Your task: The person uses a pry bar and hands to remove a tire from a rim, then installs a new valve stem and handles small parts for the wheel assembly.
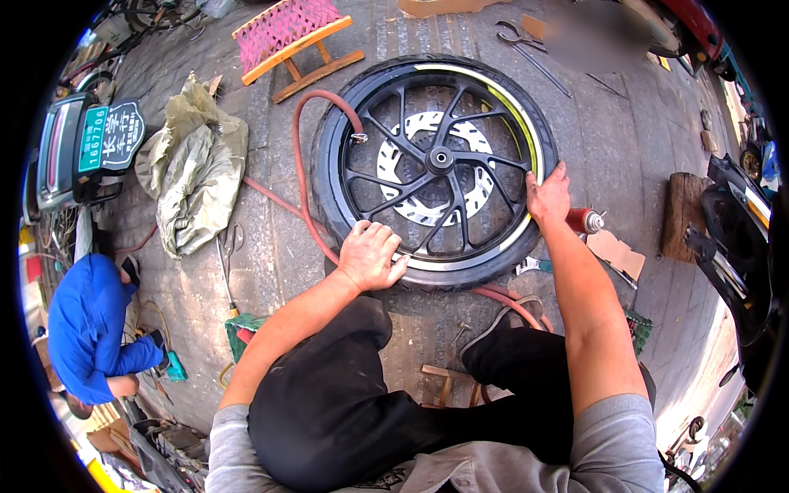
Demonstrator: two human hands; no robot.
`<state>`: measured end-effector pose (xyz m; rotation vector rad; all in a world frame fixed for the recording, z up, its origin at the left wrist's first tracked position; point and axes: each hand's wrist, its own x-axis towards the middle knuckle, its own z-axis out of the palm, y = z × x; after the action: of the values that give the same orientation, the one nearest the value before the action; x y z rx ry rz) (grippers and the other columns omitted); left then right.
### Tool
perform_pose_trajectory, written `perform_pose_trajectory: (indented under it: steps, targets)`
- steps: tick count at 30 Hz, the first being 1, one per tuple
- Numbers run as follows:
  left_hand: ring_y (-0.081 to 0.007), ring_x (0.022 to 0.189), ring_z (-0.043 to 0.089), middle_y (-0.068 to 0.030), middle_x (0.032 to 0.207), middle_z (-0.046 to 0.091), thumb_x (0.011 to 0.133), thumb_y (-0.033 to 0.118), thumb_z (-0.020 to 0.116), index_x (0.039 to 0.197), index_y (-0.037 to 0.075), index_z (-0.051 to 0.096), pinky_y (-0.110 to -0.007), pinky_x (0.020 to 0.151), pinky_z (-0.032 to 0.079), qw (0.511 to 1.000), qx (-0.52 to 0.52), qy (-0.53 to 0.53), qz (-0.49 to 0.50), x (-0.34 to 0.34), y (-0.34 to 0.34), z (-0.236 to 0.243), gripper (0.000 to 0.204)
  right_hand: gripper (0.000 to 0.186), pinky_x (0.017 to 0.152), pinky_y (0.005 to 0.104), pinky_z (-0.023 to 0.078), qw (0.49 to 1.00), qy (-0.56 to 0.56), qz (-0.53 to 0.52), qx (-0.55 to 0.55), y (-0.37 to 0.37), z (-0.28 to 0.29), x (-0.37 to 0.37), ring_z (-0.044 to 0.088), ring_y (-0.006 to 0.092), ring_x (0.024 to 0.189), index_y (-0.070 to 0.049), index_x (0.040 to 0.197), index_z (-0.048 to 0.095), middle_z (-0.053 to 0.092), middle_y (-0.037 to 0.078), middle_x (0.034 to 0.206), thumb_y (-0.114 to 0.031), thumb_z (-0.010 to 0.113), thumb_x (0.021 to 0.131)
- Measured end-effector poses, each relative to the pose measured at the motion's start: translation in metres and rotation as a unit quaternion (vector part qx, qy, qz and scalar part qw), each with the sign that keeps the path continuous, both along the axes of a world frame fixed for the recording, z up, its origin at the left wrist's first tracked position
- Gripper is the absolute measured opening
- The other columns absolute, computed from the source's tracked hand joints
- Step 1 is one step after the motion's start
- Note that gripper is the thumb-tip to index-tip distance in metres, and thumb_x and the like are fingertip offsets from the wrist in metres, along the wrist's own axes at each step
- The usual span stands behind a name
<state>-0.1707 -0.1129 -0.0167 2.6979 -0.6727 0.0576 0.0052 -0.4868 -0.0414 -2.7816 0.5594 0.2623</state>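
A black motorcycle wheel [422,245] with its tyre on lies flat on the paving in front of me. Its slotted silver brake disc [388,168] faces up, and a yellow-green stripe runs along part of the rim. My left hand [371,256] grips the near left part of the wheel, fingers bent over the rim. On the right side my right hand [549,197] holds the tyre edge, its thumb towards the rim. A red hose [299,156] loops over the wheel's left side, its metal end above the spokes.
Left lie a crumpled pale sheet [193,177] and a crouching person in blue [94,320]. Beyond the wheel stand a pink woven stool [288,37] and long-handled tools [538,62]. A red spray can [582,220], cardboard [616,253] and a wooden block [684,215] are right.
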Motion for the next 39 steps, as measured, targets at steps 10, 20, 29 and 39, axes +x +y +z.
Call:
perform_pose_trajectory:
  steps: [10,20,29,39]
  targets:
    - [-0.0291,0.103,0.069,-0.0093,0.101,0.070,0.083,0.036,0.079,0.101,0.007,0.073,-0.049,0.099,0.049,1.000,-0.001,0.004,0.006,-0.0005,-0.0004,-0.0013,0.035,0.096,0.112,0.0524,0.054,1.000,-0.006,0.008,-0.003,-0.0007,-0.0025,-0.0003,0.064,0.0506,0.131,0.000,0.169,0.025,0.051,0.034,0.153,-0.050,0.070,0.101]
    - [-0.0299,0.099,0.069,-0.0098,0.098,0.069,0.083,0.035,0.079,0.101,0.007,0.073,-0.049,0.095,0.049,1.000,-0.014,-0.009,0.001,0.0003,0.0010,-0.0024,0.034,0.094,0.111,0.0533,0.054,1.000,-0.015,0.007,0.000,-0.0007,-0.0037,-0.0001,0.064,0.0518,0.130,0.001,0.167,0.027,0.051,0.036,0.151,-0.049,0.072,0.100]
    - [-0.0291,0.097,0.068,-0.0089,0.097,0.069,0.082,0.035,0.079,0.099,0.007,0.072,-0.048,0.094,0.050,1.000,-0.014,-0.018,-0.004,0.0016,0.0003,0.0009,0.033,0.095,0.111,0.0531,0.054,1.000,-0.012,0.008,0.001,-0.0013,-0.0026,0.0001,0.065,0.0518,0.130,0.002,0.167,0.026,0.051,0.036,0.152,-0.049,0.072,0.100]
    - [-0.0292,0.096,0.068,-0.0096,0.096,0.069,0.083,0.036,0.079,0.098,0.007,0.073,-0.048,0.094,0.050,1.000,-0.015,-0.018,-0.003,0.0006,0.0005,0.0000,0.034,0.095,0.112,0.0531,0.054,1.000,-0.010,0.008,0.000,-0.0005,0.0003,-0.0003,0.064,0.0511,0.130,0.001,0.167,0.026,0.052,0.035,0.151,-0.048,0.071,0.100]
